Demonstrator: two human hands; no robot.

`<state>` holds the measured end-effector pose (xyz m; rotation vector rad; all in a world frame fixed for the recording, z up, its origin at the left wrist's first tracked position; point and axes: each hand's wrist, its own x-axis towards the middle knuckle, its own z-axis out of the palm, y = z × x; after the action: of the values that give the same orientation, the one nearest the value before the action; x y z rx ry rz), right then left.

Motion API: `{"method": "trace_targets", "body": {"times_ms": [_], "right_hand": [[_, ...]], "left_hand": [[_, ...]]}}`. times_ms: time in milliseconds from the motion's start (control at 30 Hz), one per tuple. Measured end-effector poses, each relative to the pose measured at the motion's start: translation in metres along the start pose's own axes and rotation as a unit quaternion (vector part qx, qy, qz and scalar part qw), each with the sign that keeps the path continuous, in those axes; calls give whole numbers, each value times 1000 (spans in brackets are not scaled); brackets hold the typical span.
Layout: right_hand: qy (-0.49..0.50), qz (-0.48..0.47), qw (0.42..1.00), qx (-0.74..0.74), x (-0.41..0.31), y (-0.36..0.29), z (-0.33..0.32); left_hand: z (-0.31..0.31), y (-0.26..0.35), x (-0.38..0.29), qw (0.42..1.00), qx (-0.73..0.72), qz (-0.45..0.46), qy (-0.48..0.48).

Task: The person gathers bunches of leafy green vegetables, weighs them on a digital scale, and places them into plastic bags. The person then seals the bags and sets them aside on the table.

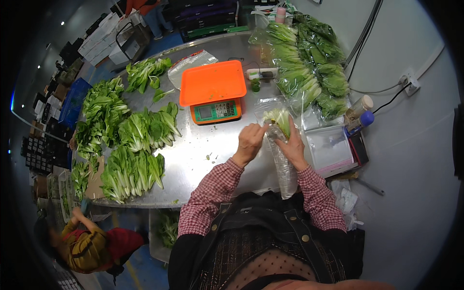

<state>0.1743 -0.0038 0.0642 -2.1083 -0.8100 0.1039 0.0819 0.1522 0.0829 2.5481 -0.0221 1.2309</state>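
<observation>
A bundle of leafy greens (278, 116), pale stalk ends showing, lies in a clear plastic bag (282, 165) on the steel table before me. The crinkled bag stretches back towards my waist. My right hand (293, 146) grips the bundle from the right, thumb and fingers on either side of it. At the bag's left edge, my left hand (250, 142) has its fingers curled and their tips against the plastic; exactly what they pinch is hidden. Ahead and to the left stands a digital scale (216, 111) with a bare orange pan (213, 81).
Loose leafy greens (132, 174) lie in piles along the table's left side. Bagged greens (295, 65) are heaped at the back right. A shallow tray (328, 150) and a blue-capped bottle (362, 121) flank my right hand. A co-worker (90, 250) is at the lower left.
</observation>
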Motion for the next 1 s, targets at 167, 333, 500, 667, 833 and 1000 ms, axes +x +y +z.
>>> {"method": "trace_targets", "body": {"times_ms": [167,333,500,667,833,1000], "right_hand": [[14,-59,997,-48,12,-6,47],[55,-49,997,-6,10,-14,56],[29,-30,998,-51,-3,-14,54],[-26,22,993,-112,5,5,67],[3,-19,992,-125,20,24,74],[-29,8,987,-160,38,28,97]], "left_hand": [[-5,11,4,990,-112,91,-6],[7,-1,-41,998,-62,-12,-19],[63,-32,-110,894,-239,-378,-15],[99,-11,-167,903,-171,-267,-290],[73,-15,-146,847,-222,-469,-115],[40,27,-111,872,-149,-335,-324]]}}
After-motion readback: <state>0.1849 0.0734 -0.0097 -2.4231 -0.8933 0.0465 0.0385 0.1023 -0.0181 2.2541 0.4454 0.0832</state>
